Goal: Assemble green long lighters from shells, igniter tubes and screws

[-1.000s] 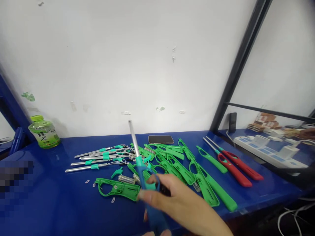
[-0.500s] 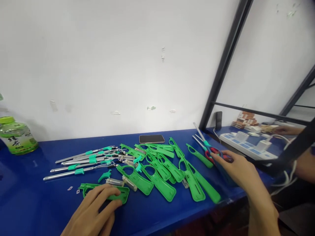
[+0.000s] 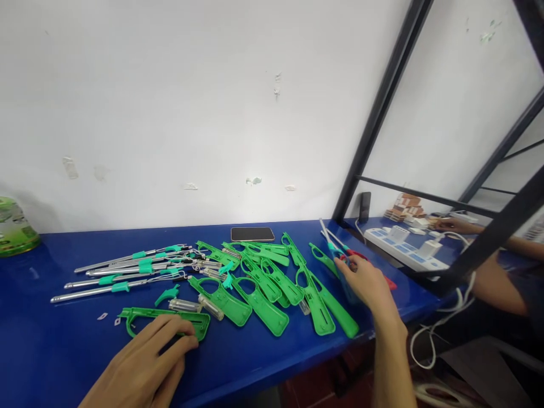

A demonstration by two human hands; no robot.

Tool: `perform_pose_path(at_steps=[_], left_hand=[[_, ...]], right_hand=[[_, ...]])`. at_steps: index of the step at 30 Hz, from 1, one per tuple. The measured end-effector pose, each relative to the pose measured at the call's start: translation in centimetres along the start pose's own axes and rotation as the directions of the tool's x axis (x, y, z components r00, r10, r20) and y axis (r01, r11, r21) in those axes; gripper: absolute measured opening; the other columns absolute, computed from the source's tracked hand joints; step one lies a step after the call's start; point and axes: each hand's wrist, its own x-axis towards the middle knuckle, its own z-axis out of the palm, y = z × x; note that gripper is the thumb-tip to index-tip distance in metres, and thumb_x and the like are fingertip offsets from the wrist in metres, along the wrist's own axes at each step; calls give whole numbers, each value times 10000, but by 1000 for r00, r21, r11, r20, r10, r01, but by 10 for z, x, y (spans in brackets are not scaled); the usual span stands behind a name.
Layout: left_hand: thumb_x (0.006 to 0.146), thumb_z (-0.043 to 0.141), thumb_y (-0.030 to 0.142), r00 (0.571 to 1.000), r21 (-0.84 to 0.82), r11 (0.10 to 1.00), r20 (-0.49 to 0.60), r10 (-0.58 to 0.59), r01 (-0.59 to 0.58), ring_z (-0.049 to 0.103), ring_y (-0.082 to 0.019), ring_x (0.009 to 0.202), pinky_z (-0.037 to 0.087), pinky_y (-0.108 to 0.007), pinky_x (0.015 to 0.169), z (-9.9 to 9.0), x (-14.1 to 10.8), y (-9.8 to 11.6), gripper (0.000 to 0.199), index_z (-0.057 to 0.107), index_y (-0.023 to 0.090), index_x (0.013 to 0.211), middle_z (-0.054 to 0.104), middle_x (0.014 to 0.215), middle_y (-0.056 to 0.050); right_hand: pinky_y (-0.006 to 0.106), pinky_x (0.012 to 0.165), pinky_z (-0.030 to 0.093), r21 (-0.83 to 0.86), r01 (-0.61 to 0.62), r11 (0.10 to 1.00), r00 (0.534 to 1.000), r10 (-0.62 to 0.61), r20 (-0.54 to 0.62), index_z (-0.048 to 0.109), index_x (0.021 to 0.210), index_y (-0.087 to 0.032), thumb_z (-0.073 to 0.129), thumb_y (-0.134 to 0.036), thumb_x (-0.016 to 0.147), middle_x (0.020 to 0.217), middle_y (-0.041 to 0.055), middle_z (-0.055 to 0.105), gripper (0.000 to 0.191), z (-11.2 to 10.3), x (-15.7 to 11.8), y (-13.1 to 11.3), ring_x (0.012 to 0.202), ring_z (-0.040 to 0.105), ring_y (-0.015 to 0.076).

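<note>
At the table's near left, my left hand (image 3: 142,362) lies curled over a green lighter shell half (image 3: 199,323), fingers on its wide end. My right hand (image 3: 368,283) is closed around a blue stick lighter (image 3: 349,290), mostly hidden under the palm. Its rod points up and left. A red stick lighter (image 3: 390,283) lies partly beneath that hand. Between the hands are several green shell halves (image 3: 266,311), clear fuel tanks (image 3: 186,306) and a teal trigger (image 3: 167,295). Several metal lighter rods (image 3: 91,294) with teal collars and wires lie at the left.
A phone (image 3: 252,234) lies by the wall behind the shells. The bottle (image 3: 17,229) stands at far left. Black metal frame bars (image 3: 374,124) rise at right. Beyond them are a white power strip (image 3: 403,249), cables, and another person's arm (image 3: 493,238).
The view has shifted, so the scene sits further left. My right hand has turned the blue lighter, and its rod now crosses the red lighter's. My left hand stays on the green shell half.
</note>
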Motion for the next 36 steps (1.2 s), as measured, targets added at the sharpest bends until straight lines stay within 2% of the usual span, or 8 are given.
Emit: perform_pose_path(at_steps=[3, 9, 15, 20, 22, 27, 32, 36], left_hand=[[1025, 526, 144, 1000, -20, 1000, 3, -1, 1, 759, -160, 1044, 619, -206, 919, 0, 1, 0, 275, 740, 293, 1114, 774, 1156, -19], [1026, 524, 134, 1000, -43, 999, -16, 3, -4, 746, -147, 1053, 590, -189, 939, 1, 2, 1, 278, 738, 281, 1125, 767, 1162, -17], [1024, 519, 118, 998, -28, 999, -49, 31, -32, 729, -119, 1064, 544, -157, 976, 0, 6, 2, 271, 725, 269, 1112, 750, 1129, -10], [1027, 511, 132, 996, -6, 998, -66, 68, -68, 730, -111, 1029, 532, -147, 965, -4, 11, 3, 249, 716, 261, 1082, 739, 1078, -10], [1035, 503, 136, 996, -2, 998, -67, 67, -67, 730, -108, 1029, 527, -146, 970, -4, 11, 4, 250, 715, 261, 1078, 736, 1078, -9], [1049, 498, 145, 997, -6, 998, -51, 61, -61, 730, -101, 1032, 512, -149, 998, -3, 12, 4, 250, 715, 267, 1072, 730, 1080, 0], [1053, 491, 152, 996, -4, 997, -58, 74, -74, 732, -100, 1008, 527, -148, 969, -5, 14, 4, 251, 715, 265, 1064, 734, 1069, 0], [1056, 486, 158, 994, -13, 997, -77, 72, -73, 740, -98, 970, 545, -152, 927, -7, 16, 5, 264, 722, 276, 1045, 739, 1047, 10]], right_hand=[[406, 823, 491, 18, 42, 999, 999, -43, 29, 778, 1092, -169, 552, -494, 1042, 1060, 201, 845, 399, 4, -2, -12, 1014, 788, 395], [303, 823, 526, 121, 122, 985, 986, -134, 97, 818, 1104, -223, 631, -547, 1015, 1056, 95, 867, 384, 0, -3, -22, 1040, 804, 283], [349, 754, 522, 43, 24, 999, 999, -26, 47, 861, 1041, -179, 739, -489, 922, 996, 148, 866, 354, 5, 3, -5, 959, 815, 348], [377, 854, 544, 9, -29, 1000, 999, 29, -32, 814, 1247, -172, 751, -404, 922, 1174, 169, 851, 405, 4, 1, -4, 1125, 793, 373], [384, 874, 545, 4, -32, 999, 998, 33, -45, 803, 1260, -185, 741, -384, 939, 1209, 162, 842, 382, -2, -1, -9, 1157, 781, 371], [354, 903, 571, 13, 13, 1000, 998, -14, 68, 828, 1144, -229, 704, -429, 1034, 1083, 85, 848, 259, -5, -8, -30, 1061, 793, 282], [493, 991, 624, -53, -30, 998, 983, 39, 181, 694, 1357, -194, 723, -419, 1059, 1366, 112, 715, 375, 16, -14, -56, 1163, 727, 271], [500, 987, 630, -103, -111, 988, 970, 130, 205, 672, 1395, -202, 720, -402, 1063, 1413, 116, 688, 391, 19, -16, -63, 1179, 718, 277]])
